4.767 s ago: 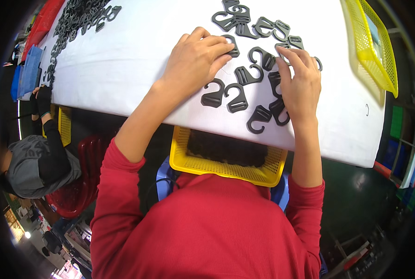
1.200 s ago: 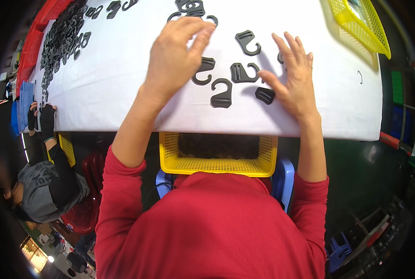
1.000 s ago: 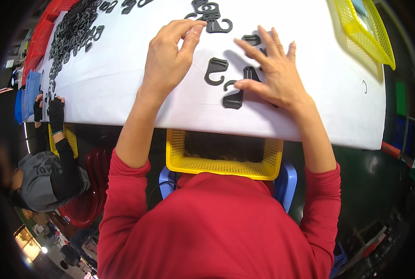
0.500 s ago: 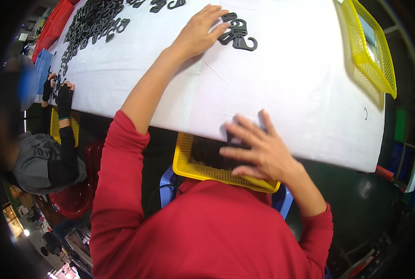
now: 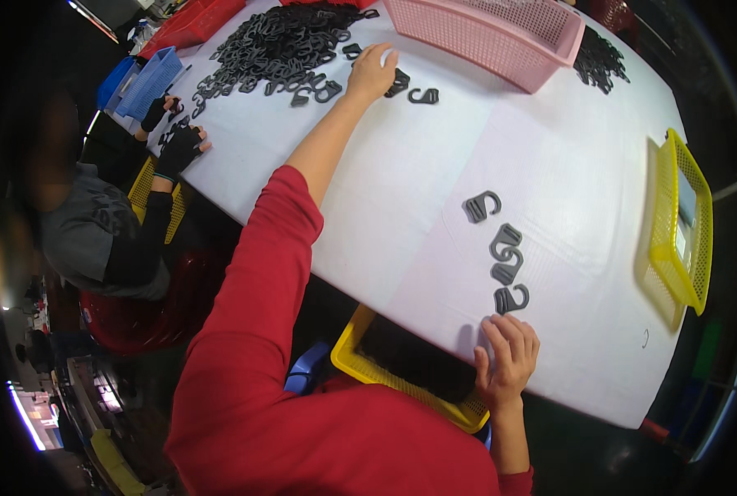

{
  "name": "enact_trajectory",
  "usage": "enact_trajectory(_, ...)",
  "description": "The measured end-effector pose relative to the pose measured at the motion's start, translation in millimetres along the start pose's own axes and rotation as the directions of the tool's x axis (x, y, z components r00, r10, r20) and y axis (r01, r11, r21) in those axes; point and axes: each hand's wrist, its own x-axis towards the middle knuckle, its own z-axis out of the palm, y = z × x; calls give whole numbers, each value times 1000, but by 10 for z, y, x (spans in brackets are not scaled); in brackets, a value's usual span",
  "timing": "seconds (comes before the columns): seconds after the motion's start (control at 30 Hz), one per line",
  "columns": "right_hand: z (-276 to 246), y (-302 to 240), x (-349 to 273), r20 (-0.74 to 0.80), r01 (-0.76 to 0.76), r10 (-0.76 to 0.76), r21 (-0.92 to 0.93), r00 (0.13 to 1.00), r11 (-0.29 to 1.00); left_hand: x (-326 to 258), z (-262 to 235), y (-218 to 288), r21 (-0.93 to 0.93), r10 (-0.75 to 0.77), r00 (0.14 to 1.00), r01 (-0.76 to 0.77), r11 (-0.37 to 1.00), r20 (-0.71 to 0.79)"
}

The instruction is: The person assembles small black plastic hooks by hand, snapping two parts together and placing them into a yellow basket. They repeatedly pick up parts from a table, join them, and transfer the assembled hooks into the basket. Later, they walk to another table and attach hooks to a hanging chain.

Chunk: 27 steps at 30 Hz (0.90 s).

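My left hand [image 5: 373, 74] reaches far across the white table, palm down with its fingers loosely apart. Black plastic hooks [image 5: 398, 83] lie against its thumb side, partly covered by it. A single hook [image 5: 424, 96] rests just to the right. Near the front edge my right hand [image 5: 509, 357] hovers, thumb away from the fingers, with nothing seen in it. Just beyond its fingertips is a black hook [image 5: 511, 299]. More hooks, a linked-looking pair [image 5: 506, 254] and one alone [image 5: 481, 207], run up the table from there.
A big pile of black hooks [image 5: 278, 50] covers the far left. A pink basket [image 5: 501, 50] stands at the back, a yellow basket [image 5: 662, 248] at the right edge. Another yellow basket [image 5: 368, 372], dark inside, is at my lap. A co-worker's gloved hands [image 5: 178, 153] are at left.
My view has shifted, bringing the pink basket and more of the pile in. My left hand is now beside the pile; several hooks lie nearer me. My right hand has moved from above the lap basket to the table edge.
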Motion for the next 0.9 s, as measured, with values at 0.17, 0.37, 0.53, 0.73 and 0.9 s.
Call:
enact_trajectory(0.17, 33, 12, -33, -87, -27, 35, 91, 996, 995, 334, -75, -602, 378, -268, 959, 218, 900, 87)
enact_trajectory(0.37, 35, 12, 6, -96, -91, 100, 99, 990, 991, -406, 132, 311, 55, 169, 913, -203, 978, 371)
enact_trajectory(0.53, 34, -11, 47, -113, -182, 191, 85, 975, 980, -1086, 123, 1108, -172, 344, 820, -298, 939, 458)
enact_trajectory(0.73, 72, 43, 206, -100, -207, 198, -94, 975, 974, -1628, -144, 1782, -449, 336, 814, -105, 887, 473)
enact_trajectory(0.9, -27, 266, 370, -199, -280, 268, -38, 943, 959, -1647, -537, 1872, -507, 132, 917, 86, 858, 378)
